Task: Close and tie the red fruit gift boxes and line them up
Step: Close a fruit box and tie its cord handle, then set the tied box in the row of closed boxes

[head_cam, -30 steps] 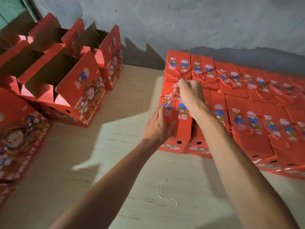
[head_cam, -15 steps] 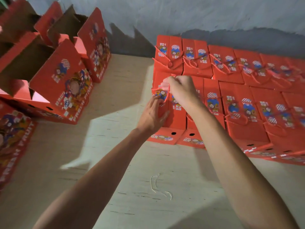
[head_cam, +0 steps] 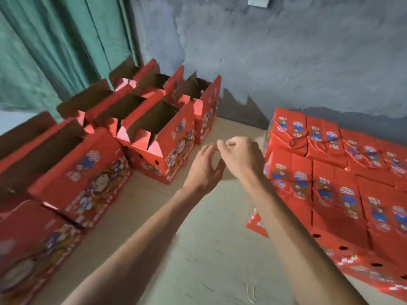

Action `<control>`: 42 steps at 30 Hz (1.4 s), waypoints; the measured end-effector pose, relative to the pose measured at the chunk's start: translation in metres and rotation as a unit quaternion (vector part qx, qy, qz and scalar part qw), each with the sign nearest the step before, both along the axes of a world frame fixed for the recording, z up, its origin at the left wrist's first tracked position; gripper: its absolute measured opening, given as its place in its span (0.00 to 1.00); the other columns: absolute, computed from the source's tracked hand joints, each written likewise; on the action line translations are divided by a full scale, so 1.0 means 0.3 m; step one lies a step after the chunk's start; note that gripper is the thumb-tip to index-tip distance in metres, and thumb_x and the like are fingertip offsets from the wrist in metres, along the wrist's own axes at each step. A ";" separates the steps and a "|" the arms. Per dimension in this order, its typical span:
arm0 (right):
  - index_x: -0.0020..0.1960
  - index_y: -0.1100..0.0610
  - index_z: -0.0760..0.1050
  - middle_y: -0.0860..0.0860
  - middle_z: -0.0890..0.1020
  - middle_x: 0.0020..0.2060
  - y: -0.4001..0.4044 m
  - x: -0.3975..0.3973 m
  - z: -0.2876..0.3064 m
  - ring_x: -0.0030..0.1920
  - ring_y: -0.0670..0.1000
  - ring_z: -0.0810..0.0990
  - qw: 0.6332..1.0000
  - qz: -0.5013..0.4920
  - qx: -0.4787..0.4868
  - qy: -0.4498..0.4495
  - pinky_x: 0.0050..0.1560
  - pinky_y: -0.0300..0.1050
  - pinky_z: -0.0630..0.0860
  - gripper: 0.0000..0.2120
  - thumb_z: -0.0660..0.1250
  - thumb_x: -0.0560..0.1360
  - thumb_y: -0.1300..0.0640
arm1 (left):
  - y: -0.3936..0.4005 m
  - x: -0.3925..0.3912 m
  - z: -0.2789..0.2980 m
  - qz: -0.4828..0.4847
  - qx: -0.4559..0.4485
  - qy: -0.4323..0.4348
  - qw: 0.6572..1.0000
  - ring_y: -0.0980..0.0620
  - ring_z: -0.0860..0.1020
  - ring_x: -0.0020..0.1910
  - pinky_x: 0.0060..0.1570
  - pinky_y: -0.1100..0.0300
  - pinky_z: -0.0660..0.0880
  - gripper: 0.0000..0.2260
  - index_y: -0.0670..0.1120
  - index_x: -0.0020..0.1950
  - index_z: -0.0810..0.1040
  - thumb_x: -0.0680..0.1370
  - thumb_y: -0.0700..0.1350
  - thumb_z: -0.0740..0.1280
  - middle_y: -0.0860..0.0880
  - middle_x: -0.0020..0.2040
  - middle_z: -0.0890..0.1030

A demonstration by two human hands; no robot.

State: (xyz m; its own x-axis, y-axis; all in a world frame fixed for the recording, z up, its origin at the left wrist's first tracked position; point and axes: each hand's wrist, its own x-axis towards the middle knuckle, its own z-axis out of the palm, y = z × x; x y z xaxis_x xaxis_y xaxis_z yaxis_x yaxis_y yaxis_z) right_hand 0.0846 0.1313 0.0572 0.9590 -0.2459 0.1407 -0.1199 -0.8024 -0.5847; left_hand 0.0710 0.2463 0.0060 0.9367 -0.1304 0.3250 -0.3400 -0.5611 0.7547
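Observation:
Closed, tied red fruit gift boxes (head_cam: 330, 190) stand in rows on the right of the wooden table (head_cam: 198, 249). Open red boxes with raised flaps cluster at the left; the nearest open one (head_cam: 163, 146) stands just left of my hands. My left hand (head_cam: 203, 170) hovers over the table between the two groups, fingers spread and holding nothing. My right hand (head_cam: 241, 157) is beside it with fingers curled loosely; I see nothing in it. Neither hand touches a box.
A green curtain (head_cam: 55, 47) hangs at the back left and a grey wall (head_cam: 286, 62) runs behind the table. A box (head_cam: 35, 256) lies on its side at the near left. A thin white string scrap (head_cam: 251, 293) lies near the front edge.
Both hands have let go of the cord on the front-left closed box and moved left, off the box. The view has swung left and up toward the open boxes.

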 end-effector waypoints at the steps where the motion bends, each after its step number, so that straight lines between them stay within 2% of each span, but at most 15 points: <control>1: 0.50 0.51 0.84 0.50 0.87 0.48 0.057 0.024 -0.001 0.51 0.59 0.83 1.000 0.014 0.009 -0.008 0.49 0.48 0.79 0.20 0.63 0.73 0.37 | 0.074 0.019 0.006 0.011 0.005 -0.008 1.000 0.49 0.75 0.64 0.64 0.51 0.75 0.15 0.45 0.69 0.75 0.82 0.45 0.67 0.47 0.66 0.77; 4: 0.43 0.53 0.83 0.49 0.86 0.41 0.222 0.118 -0.017 0.40 0.56 0.80 0.998 0.042 0.037 -0.023 0.41 0.46 0.75 0.20 0.63 0.74 0.37 | 0.294 0.095 0.011 0.049 0.023 -0.038 0.998 0.49 0.76 0.62 0.61 0.49 0.77 0.12 0.47 0.65 0.77 0.82 0.45 0.68 0.47 0.63 0.78; 7: 0.38 0.57 0.79 0.49 0.81 0.33 0.382 0.234 -0.057 0.37 0.56 0.77 0.996 0.063 0.062 0.016 0.36 0.44 0.68 0.25 0.60 0.77 0.36 | 0.473 0.177 0.006 0.105 0.030 -0.036 0.993 0.48 0.77 0.62 0.59 0.55 0.76 0.13 0.46 0.65 0.77 0.81 0.47 0.68 0.47 0.65 0.78; 11: 0.50 0.57 0.80 0.53 0.82 0.43 0.537 0.365 -0.147 0.41 0.57 0.76 0.994 0.063 0.060 0.073 0.43 0.47 0.68 0.27 0.60 0.78 0.34 | 0.633 0.301 -0.022 0.164 0.075 -0.008 0.984 0.46 0.75 0.66 0.64 0.55 0.75 0.15 0.44 0.69 0.75 0.82 0.44 0.66 0.45 0.69 0.75; 15: 0.62 0.58 0.76 0.56 0.83 0.55 0.615 0.488 -0.214 0.47 0.58 0.79 0.992 0.035 0.064 0.106 0.42 0.48 0.69 0.25 0.63 0.79 0.37 | 0.713 0.478 -0.045 0.194 0.165 0.021 0.967 0.44 0.73 0.67 0.63 0.52 0.72 0.20 0.44 0.71 0.72 0.80 0.48 0.65 0.44 0.69 0.75; 17: 0.65 0.59 0.74 0.57 0.81 0.59 0.641 0.521 -0.239 0.49 0.59 0.78 0.990 0.026 0.057 0.126 0.41 0.46 0.68 0.23 0.63 0.80 0.42 | 0.721 0.552 -0.061 0.221 0.179 0.055 0.957 0.43 0.76 0.62 0.54 0.50 0.73 0.19 0.44 0.69 0.72 0.80 0.49 0.65 0.43 0.65 0.76; 20: 0.70 0.62 0.67 0.60 0.78 0.65 0.656 0.529 -0.270 0.61 0.62 0.79 0.987 -0.001 0.073 0.144 0.46 0.47 0.67 0.22 0.61 0.81 0.50 | 0.713 0.614 -0.090 0.270 0.208 0.125 0.932 0.43 0.78 0.47 0.38 0.54 0.69 0.12 0.44 0.61 0.74 0.80 0.48 0.64 0.45 0.51 0.79; 25: 0.75 0.63 0.61 0.62 0.75 0.69 0.607 0.499 -0.265 0.65 0.64 0.77 0.975 -0.052 0.113 0.183 0.52 0.50 0.71 0.25 0.61 0.80 0.60 | 0.720 0.621 -0.087 0.293 0.196 0.167 0.921 0.46 0.74 0.38 0.35 0.55 0.70 0.09 0.41 0.56 0.80 0.78 0.37 0.64 0.46 0.42 0.78; 28: 0.73 0.62 0.66 0.61 0.74 0.69 0.558 0.449 -0.232 0.67 0.64 0.75 0.977 -0.043 0.112 0.178 0.59 0.52 0.74 0.22 0.61 0.80 0.60 | 0.692 0.564 -0.046 0.278 0.185 0.146 0.931 0.47 0.74 0.32 0.29 0.58 0.68 0.09 0.39 0.55 0.81 0.79 0.36 0.62 0.48 0.36 0.75; 31: 0.69 0.61 0.70 0.60 0.76 0.67 0.516 0.350 -0.184 0.62 0.62 0.78 0.983 -0.028 0.111 0.145 0.51 0.48 0.73 0.18 0.61 0.80 0.59 | 0.681 0.465 0.011 0.271 0.140 0.129 0.944 0.41 0.80 0.41 0.37 0.55 0.72 0.10 0.38 0.53 0.82 0.79 0.37 0.62 0.42 0.42 0.81; 34: 0.68 0.57 0.72 0.56 0.78 0.64 0.438 0.201 -0.137 0.50 0.54 0.76 0.985 -0.029 0.134 0.105 0.42 0.43 0.72 0.16 0.60 0.81 0.57 | 0.675 0.330 0.067 0.255 0.105 0.110 0.955 0.41 0.80 0.40 0.38 0.54 0.71 0.09 0.36 0.47 0.81 0.78 0.37 0.61 0.40 0.43 0.82; 37: 0.67 0.57 0.73 0.56 0.79 0.62 0.330 0.010 -0.100 0.56 0.57 0.80 0.982 -0.016 0.154 0.109 0.48 0.49 0.77 0.17 0.57 0.80 0.56 | 0.628 0.147 0.098 0.235 0.108 0.085 0.962 0.36 0.79 0.39 0.38 0.54 0.71 0.11 0.44 0.35 0.71 0.78 0.38 0.61 0.41 0.39 0.80; 39: 0.66 0.58 0.74 0.57 0.80 0.61 0.258 -0.126 -0.087 0.53 0.56 0.80 0.983 -0.016 0.148 0.108 0.44 0.45 0.77 0.17 0.57 0.80 0.57 | 0.578 0.010 0.093 0.226 0.106 0.074 0.966 0.36 0.77 0.36 0.38 0.54 0.71 0.12 0.47 0.35 0.69 0.79 0.42 0.60 0.39 0.39 0.81; 40: 0.64 0.58 0.75 0.56 0.81 0.58 0.222 -0.195 -0.088 0.48 0.54 0.79 0.984 -0.014 0.144 0.101 0.39 0.41 0.74 0.15 0.57 0.80 0.57 | 0.552 -0.062 0.087 0.223 0.105 0.067 0.967 0.35 0.76 0.36 0.38 0.53 0.71 0.12 0.47 0.35 0.70 0.80 0.43 0.60 0.38 0.40 0.82; 42: 0.46 0.56 0.72 0.52 0.77 0.42 0.153 -0.350 -0.083 0.35 0.49 0.72 0.987 -0.026 0.129 0.088 0.29 0.35 0.65 0.05 0.60 0.79 0.59 | 0.502 -0.208 0.081 0.210 0.098 0.060 0.971 0.33 0.77 0.38 0.39 0.52 0.71 0.12 0.46 0.35 0.72 0.79 0.44 0.60 0.39 0.38 0.81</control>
